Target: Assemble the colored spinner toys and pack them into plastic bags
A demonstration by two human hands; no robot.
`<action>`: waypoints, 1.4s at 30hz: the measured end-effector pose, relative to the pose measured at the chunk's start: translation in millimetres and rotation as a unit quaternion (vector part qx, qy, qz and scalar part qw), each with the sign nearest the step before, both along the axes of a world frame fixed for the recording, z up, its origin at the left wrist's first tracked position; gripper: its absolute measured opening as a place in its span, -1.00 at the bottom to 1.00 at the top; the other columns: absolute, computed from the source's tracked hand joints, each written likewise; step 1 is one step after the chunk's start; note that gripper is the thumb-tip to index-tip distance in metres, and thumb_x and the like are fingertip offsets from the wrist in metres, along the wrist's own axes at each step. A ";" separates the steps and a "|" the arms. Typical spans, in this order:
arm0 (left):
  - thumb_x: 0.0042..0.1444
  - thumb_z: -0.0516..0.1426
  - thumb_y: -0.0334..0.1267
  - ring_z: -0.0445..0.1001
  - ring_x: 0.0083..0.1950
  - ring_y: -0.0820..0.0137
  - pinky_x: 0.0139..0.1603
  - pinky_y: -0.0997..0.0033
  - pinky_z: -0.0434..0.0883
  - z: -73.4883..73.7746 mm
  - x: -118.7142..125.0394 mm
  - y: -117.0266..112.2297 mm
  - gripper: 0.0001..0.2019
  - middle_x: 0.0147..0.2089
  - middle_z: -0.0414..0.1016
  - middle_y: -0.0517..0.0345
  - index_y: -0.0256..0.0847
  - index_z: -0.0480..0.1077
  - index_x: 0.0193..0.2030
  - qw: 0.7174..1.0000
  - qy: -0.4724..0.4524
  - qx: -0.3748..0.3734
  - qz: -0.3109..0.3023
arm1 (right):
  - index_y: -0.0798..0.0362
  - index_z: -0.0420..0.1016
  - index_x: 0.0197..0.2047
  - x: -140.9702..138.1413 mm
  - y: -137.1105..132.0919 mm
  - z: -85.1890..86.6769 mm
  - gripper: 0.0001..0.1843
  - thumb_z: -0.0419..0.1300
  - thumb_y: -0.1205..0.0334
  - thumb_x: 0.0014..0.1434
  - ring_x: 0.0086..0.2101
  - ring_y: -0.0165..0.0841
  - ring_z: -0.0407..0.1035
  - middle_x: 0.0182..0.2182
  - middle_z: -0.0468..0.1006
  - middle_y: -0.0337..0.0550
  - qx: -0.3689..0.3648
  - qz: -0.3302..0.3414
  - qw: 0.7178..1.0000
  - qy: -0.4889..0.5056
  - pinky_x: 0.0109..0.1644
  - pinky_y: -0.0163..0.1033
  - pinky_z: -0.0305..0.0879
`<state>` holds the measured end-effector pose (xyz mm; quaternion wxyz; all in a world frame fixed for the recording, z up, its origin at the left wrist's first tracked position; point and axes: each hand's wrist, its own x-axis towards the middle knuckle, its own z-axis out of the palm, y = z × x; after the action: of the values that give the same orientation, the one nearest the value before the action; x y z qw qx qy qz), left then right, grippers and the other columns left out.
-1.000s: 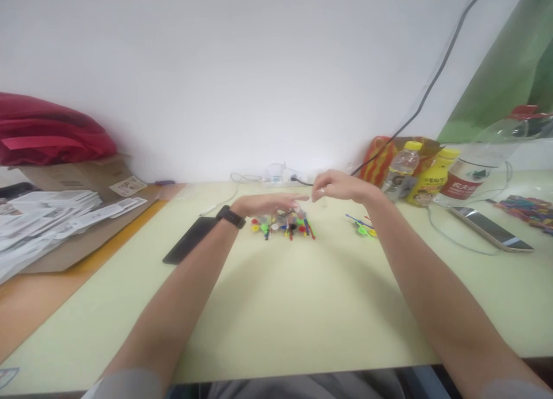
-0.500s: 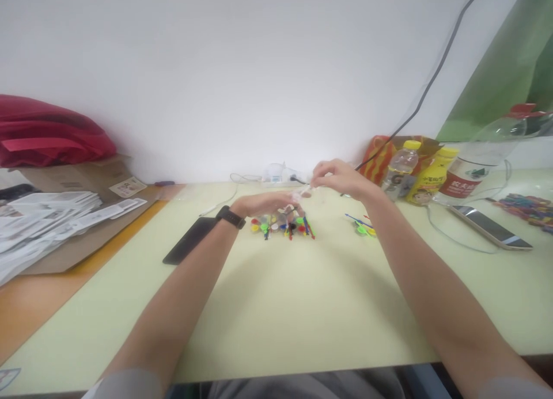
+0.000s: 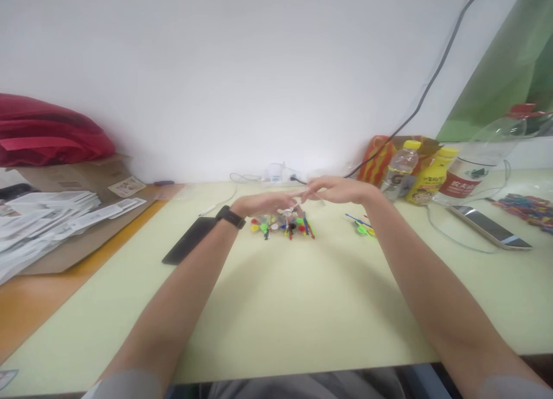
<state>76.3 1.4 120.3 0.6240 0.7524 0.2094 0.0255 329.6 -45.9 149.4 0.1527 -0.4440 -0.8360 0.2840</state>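
My left hand (image 3: 268, 203), with a black watch on its wrist, is held above small colourful plastic pieces (image 3: 264, 227) on the table. Its fingers are closed around a thin, whitish see-through piece (image 3: 297, 202), too blurred to name. My right hand (image 3: 336, 189) meets it from the right, fingertips pinched at the same whitish piece. The fingers of both hands partly hide it. Red, yellow, green, blue and black show among the pieces below, some round, some like thin sticks. A second small group of coloured sticks and green and yellow pieces (image 3: 363, 227) lies under my right forearm.
A black phone (image 3: 188, 241) lies beside my left forearm. To the right stand bottles with yellow caps (image 3: 428, 177), a large bottle (image 3: 464, 177), another phone (image 3: 492, 227) and a colourful pile (image 3: 525, 212). Papers (image 3: 52, 217) and cardboard are left. A power strip (image 3: 279, 174) sits by the wall.
My right hand has lowered and its fingers have come over to my left fingertips. My left hand stays almost in place above the coloured pieces.
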 end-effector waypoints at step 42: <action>0.33 0.10 -0.11 0.43 -0.06 0.26 -0.03 0.29 0.38 -1.8 -0.1 -4.8 -0.37 0.16 0.45 -0.09 -0.09 0.11 0.51 0.998 -0.040 -0.027 0.030 | 0.04 0.47 -0.40 46.8 0.2 14.1 -0.81 0.37 0.15 -0.01 -0.47 -0.36 0.31 -0.52 0.45 -0.16 0.034 -0.137 0.943 0.302 -0.35 -0.21 0.28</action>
<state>76.2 -3.3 118.4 0.6511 0.7268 0.2075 0.0692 376.3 -45.7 163.6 0.4504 -0.4424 -0.6908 0.3524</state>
